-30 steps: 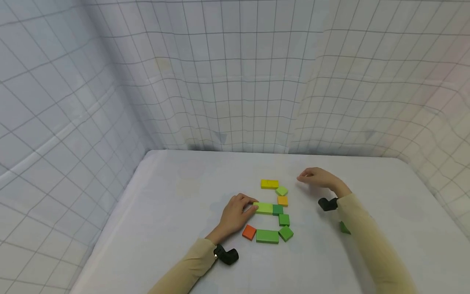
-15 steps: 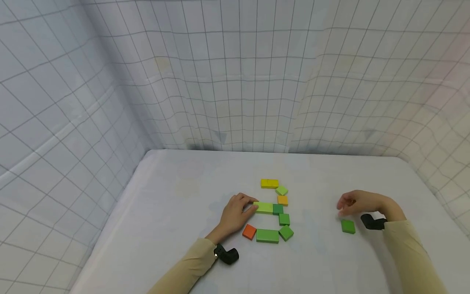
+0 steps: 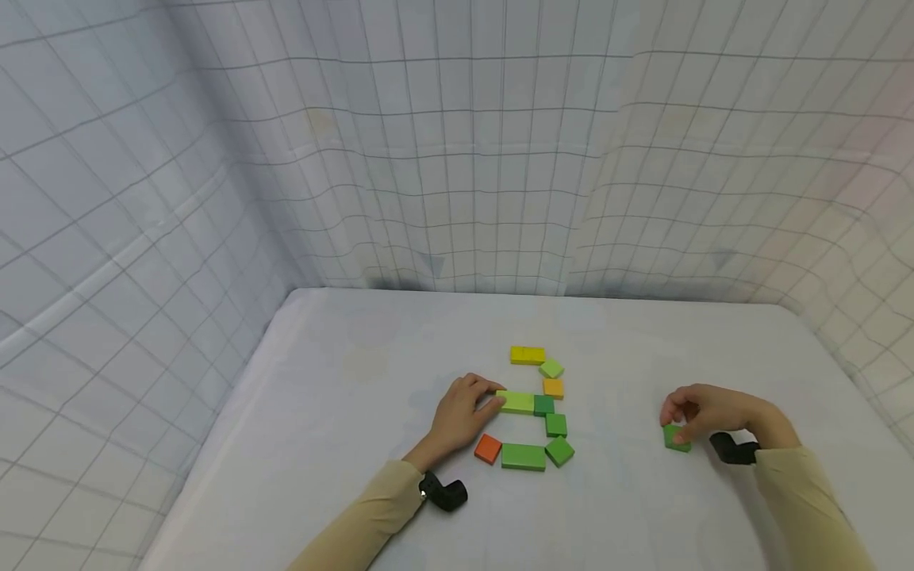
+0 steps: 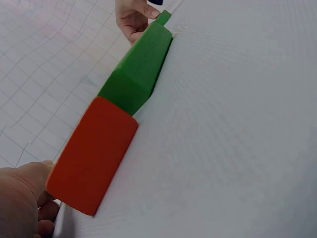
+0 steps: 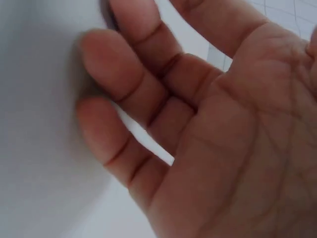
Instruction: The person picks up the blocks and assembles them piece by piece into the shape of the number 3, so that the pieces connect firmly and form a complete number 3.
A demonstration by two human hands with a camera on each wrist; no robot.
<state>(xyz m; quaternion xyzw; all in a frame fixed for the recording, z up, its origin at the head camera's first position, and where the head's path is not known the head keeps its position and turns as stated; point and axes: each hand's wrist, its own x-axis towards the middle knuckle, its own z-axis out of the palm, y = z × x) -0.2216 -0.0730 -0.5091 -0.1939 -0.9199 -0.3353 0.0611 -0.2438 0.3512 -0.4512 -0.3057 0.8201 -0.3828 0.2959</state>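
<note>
My left hand point(image 3: 455, 414) rests on the white tabletop, its thumb and forefinger pinching the left end of a flat lime-green block point(image 3: 519, 403). Over on the right, my right hand point(image 3: 717, 410) has thumb and fingers about a small green square block point(image 3: 673, 436) lying on the table. The left wrist view also catches that right hand point(image 4: 132, 16) beyond the blocks, with its thumb at a small green block point(image 4: 163, 18). Curled fingers point(image 5: 111, 62) and the palm fill the right wrist view, where no block can be seen.
A dark green square point(image 3: 544, 406) touches the lime block's right end. Around it lie a yellow block point(image 3: 528, 355), a light green square point(image 3: 551, 369), an orange square point(image 3: 553, 388), green squares point(image 3: 556, 425), a long green block point(image 3: 524, 457) and a red-orange square point(image 3: 488, 449).
My right hand has moved from beside the block figure to the right and nearer, then down onto the lone green block. The left hand has kept its place.
</note>
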